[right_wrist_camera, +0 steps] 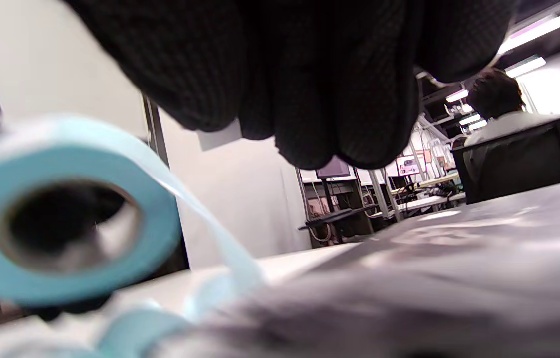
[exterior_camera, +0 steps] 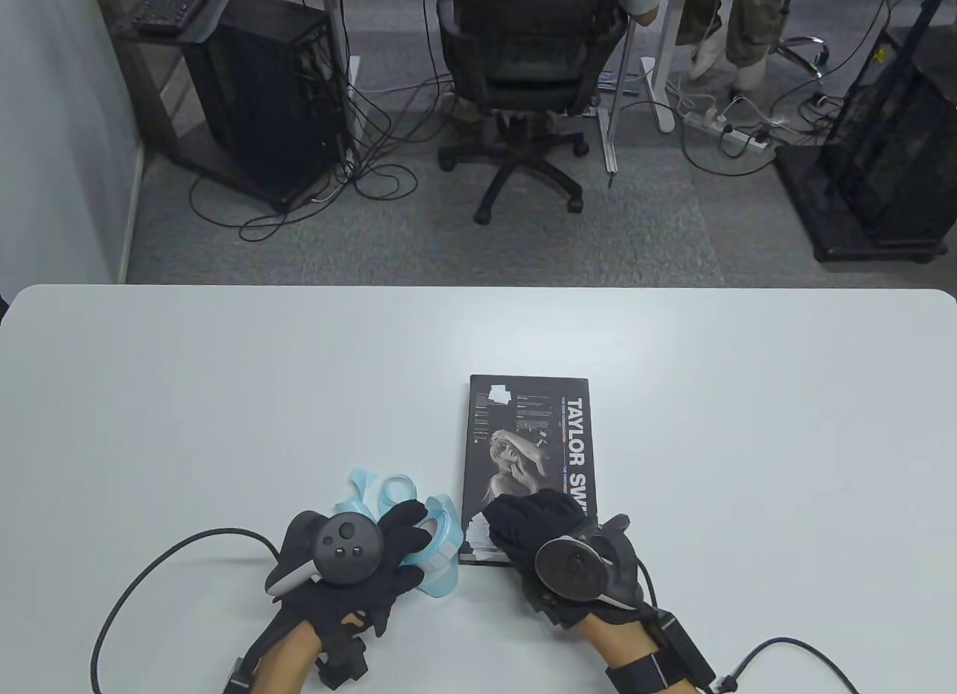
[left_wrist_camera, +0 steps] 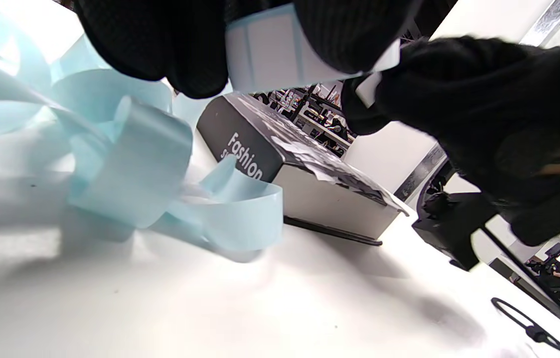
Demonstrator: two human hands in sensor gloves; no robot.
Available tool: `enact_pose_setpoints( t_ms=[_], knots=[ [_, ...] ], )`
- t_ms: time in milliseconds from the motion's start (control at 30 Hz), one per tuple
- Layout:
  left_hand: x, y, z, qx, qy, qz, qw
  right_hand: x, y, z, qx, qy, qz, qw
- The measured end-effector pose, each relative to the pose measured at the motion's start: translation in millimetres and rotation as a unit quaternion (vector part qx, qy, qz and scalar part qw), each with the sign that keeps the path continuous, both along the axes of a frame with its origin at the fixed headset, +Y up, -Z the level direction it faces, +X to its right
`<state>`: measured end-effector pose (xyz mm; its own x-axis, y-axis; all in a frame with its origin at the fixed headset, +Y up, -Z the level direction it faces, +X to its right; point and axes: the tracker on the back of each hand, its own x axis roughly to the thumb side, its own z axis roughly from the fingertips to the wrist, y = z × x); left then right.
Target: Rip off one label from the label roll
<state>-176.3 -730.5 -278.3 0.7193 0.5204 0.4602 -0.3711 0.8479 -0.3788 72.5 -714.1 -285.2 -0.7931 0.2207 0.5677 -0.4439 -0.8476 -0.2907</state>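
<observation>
Left hand point(exterior_camera: 351, 567), near table edge: fingers wrapped round the label roll point(exterior_camera: 437, 537), held just left of the book point(exterior_camera: 527, 455). Right hand point(exterior_camera: 549, 537): fingertips bunched together, pinching a white label point(left_wrist_camera: 366, 89) over the book's near end. Loose blue backing strip point(exterior_camera: 385, 492) curls on the table point(exterior_camera: 224, 395) behind the roll.

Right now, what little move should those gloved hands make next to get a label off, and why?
Probably the right hand should pull away from the label roll, peeling the white label it pinches. The left hand already holds the roll, and the label looks partly lifted but not yet free.
</observation>
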Motion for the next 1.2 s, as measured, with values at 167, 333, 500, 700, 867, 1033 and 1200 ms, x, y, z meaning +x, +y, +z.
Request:
enact_pose_setpoints(
  t_ms=[167,333,500,700,867,1033,1200],
  knots=[
    [-0.7,0.0,0.8,0.004,-0.002,-0.014,1.000,-6.8,-13.8,-9.5,0.005,-0.004,0.084,0.996],
    [-2.5,-0.2,1.2,0.007,-0.001,-0.025,1.000,-17.4,-18.9,-7.9,0.016,0.000,0.134,0.991],
    [-4.1,0.4,2.2,0.009,0.001,-0.037,0.999,-19.9,-20.1,-7.7,0.014,0.003,0.138,0.990],
    [-4.3,0.3,2.4,0.011,0.000,-0.042,0.999,-20.4,-20.0,-10.5,-0.028,0.010,0.149,0.988],
    [-4.3,0.6,2.2,0.014,-0.001,-0.046,0.999,-22.0,-20.8,-9.6,-0.103,0.025,0.180,0.978],
    [-4.7,0.8,2.1,0.019,-0.001,-0.048,0.999,-27.4,-25.4,0.6,-0.081,0.030,0.240,0.967],
    [-10.3,1.1,2.7,0.026,0.008,-0.055,0.998,-8.8,-23.2,-9.8,-0.131,0.030,0.147,0.980]
  ],
)
